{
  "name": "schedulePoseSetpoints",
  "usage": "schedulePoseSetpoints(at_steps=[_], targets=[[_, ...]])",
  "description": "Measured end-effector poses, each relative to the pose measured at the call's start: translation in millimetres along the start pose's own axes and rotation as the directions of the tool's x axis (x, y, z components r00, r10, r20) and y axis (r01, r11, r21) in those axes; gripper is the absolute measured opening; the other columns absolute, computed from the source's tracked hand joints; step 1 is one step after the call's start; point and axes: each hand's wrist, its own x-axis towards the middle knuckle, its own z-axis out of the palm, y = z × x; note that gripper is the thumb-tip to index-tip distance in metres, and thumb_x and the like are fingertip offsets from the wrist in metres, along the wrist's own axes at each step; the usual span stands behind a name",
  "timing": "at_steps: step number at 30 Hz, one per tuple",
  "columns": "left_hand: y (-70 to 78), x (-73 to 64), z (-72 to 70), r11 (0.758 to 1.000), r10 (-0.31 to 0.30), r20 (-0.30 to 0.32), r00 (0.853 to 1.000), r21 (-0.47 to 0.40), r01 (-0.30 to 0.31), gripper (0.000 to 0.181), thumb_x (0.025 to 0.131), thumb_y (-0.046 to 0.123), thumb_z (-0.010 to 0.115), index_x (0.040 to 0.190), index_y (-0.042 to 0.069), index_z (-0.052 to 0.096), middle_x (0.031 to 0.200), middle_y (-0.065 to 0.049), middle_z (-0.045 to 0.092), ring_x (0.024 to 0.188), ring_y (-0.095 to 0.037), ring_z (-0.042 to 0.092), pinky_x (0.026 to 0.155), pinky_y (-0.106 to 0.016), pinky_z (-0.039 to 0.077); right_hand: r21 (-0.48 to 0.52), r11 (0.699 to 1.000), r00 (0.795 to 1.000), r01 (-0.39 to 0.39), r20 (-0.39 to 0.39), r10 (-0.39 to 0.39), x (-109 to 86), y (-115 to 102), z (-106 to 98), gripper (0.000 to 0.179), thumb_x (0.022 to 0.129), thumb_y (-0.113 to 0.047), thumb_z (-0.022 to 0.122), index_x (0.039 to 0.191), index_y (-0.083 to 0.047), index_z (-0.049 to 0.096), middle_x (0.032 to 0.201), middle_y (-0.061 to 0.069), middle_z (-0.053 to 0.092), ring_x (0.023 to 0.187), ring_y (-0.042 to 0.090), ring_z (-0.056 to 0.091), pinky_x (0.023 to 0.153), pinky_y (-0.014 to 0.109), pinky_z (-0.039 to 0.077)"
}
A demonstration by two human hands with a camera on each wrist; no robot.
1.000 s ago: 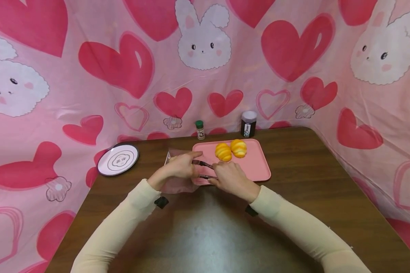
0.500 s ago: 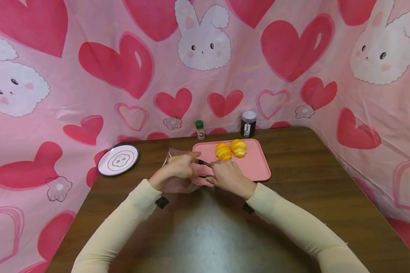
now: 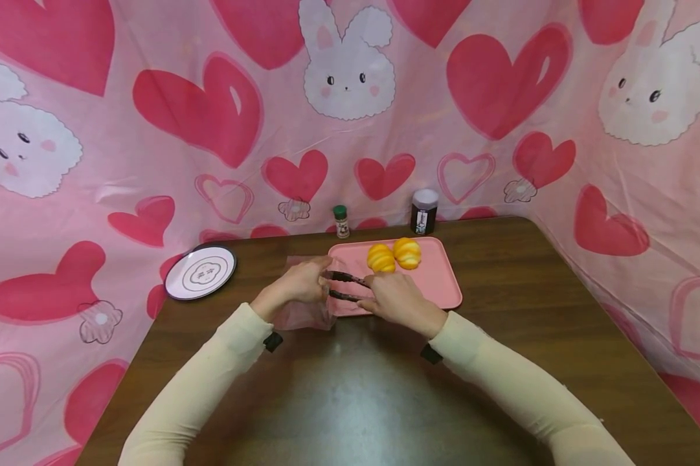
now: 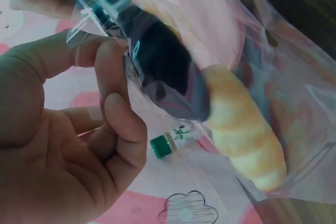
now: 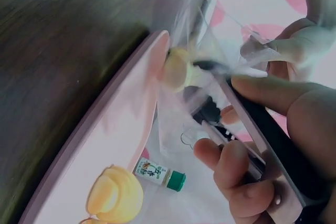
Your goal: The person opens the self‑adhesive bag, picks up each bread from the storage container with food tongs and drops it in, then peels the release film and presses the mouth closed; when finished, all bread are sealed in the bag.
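Observation:
My left hand (image 3: 296, 283) pinches the mouth of a clear plastic bag (image 3: 303, 316) at the left end of the pink tray. A striped bread roll (image 4: 247, 129) shows within the bag in the left wrist view. My right hand (image 3: 401, 303) grips a pair of tongs (image 5: 254, 124) with black tips, pointing left into the bag's mouth. Their two arms stand apart. One black tip is right at the roll's near end in the left wrist view. Two more golden rolls, one on the left (image 3: 381, 258) and one on the right (image 3: 407, 253), lie on the tray.
The pink tray (image 3: 437, 285) sits near the back of the dark wooden table (image 3: 350, 401). A white plate (image 3: 201, 273) lies at the left edge. Behind the tray stand a green-capped shaker (image 3: 341, 222) and a dark jar (image 3: 424, 212). Pink heart-printed cloth surrounds the table.
My right hand has shifted slightly right, and more of the tongs' black ends shows. My left hand has moved a little left. The bagged roll, visible past it before, is now hidden in the head view.

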Motion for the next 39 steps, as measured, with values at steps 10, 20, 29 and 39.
schedulePoseSetpoints(at_steps=[10, 20, 29, 39], targets=[[-7.4, 0.8, -3.3, 0.995, -0.015, -0.027, 1.0, 0.098, 0.017, 0.03, 0.087, 0.02, 0.064, 0.114, 0.007, 0.068, 0.15, -0.014, 0.051, 0.127, -0.035, 0.057, 0.097, -0.052, 0.052, -0.009, 1.0, 1.0, 0.009, -0.015, -0.009, -4.5, 8.0, -7.3, 0.035, 0.085, -0.044, 0.077, 0.099, -0.012, 0.073, 0.073, -0.003, 0.061, 0.061, 0.015, 0.05, 0.055, 0.028, 0.047], [-21.3, -2.0, -12.9, 0.976, -0.171, -0.017, 0.985, 0.135, 0.171, 0.076, 0.08, 0.016, 0.07, 0.151, 0.016, 0.044, 0.163, -0.015, 0.031, 0.137, -0.043, 0.046, 0.093, -0.058, 0.053, 0.025, 0.999, 0.999, -0.035, -0.01, 0.035, -21.2, 19.6, -24.8, 0.041, 0.084, -0.051, 0.075, 0.103, -0.014, 0.07, 0.079, -0.005, 0.064, 0.067, 0.014, 0.055, 0.062, 0.03, 0.051], [-30.0, -4.7, -17.6, 0.975, -0.163, -0.027, 0.986, 0.15, 0.165, 0.073, 0.077, 0.011, 0.072, 0.145, 0.005, 0.048, 0.157, -0.018, 0.04, 0.124, -0.038, 0.056, 0.094, -0.055, 0.053, 0.047, 0.996, 0.997, -0.076, -0.021, 0.077, -33.2, 43.3, -37.0, 0.043, 0.081, -0.046, 0.079, 0.103, -0.01, 0.072, 0.077, -0.001, 0.069, 0.068, 0.018, 0.061, 0.061, 0.034, 0.052], [-34.4, -2.6, -16.8, 0.993, -0.087, -0.068, 0.994, 0.073, 0.092, 0.058, 0.076, 0.01, 0.071, 0.132, 0.003, 0.057, 0.12, -0.017, 0.063, 0.091, -0.028, 0.056, 0.075, -0.04, 0.049, 0.07, 0.96, 0.963, -0.269, 0.013, 0.269, -36.0, 69.0, -32.5, 0.042, 0.081, -0.049, 0.077, 0.085, -0.009, 0.066, 0.058, -0.001, 0.038, 0.051, 0.018, 0.038, 0.046, 0.029, 0.031]])
